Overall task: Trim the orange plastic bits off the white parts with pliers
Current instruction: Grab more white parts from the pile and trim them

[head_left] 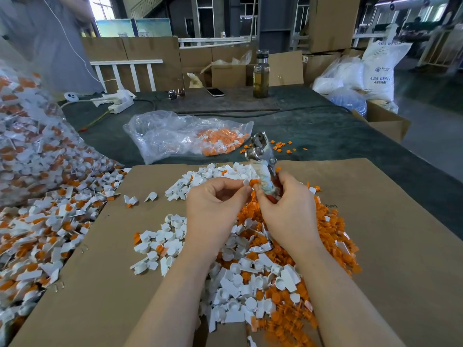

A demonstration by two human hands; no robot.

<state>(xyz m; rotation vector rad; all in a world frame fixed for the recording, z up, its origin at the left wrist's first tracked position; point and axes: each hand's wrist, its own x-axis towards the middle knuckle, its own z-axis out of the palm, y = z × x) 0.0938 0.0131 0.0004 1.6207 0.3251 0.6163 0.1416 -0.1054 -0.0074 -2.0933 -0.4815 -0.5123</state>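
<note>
Here, one cycle of trimming, seen from the head view.
Left hand (215, 199): fingertips pinch a small white part with an orange bit (253, 182), held up just beside the tool.
Right hand (288, 204): fingers curled round the taped handles of the pliers (263, 159), whose head points up and away, clear of the part.
Step in hand: apparently between cuts, the part being turned or presented.
Next move: likely bring the head down to the orange bit and squeeze.
Stock: trimmed white pieces (218, 176) and orange offcuts (283, 241) heaped on the cardboard sheet (375, 221) covering the table (325, 126); untrimmed parts (37, 221) at left.
</note>
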